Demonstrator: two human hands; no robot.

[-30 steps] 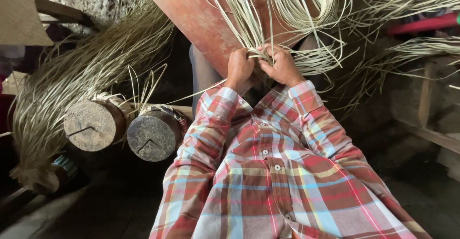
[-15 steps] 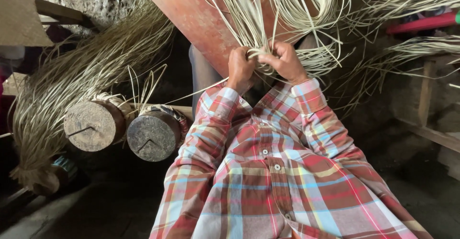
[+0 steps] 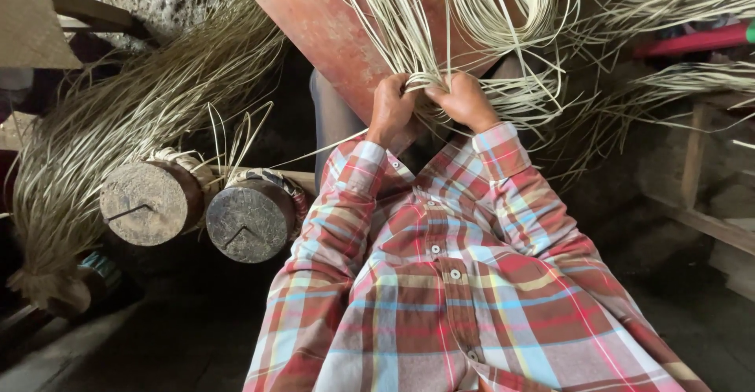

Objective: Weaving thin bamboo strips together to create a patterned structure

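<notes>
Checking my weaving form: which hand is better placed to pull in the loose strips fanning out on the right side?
Probably the right hand: it grips the pale strips on the side nearest that loose fan, while the left hand pinches the bundle's near side over the reddish board.

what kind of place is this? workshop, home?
Likely a small craft workshop for weaving by hand. Both hands, left hand and right hand, work pale cane strips on a reddish board; a fibre bundle and two round wooden blocks lie beside.
</notes>
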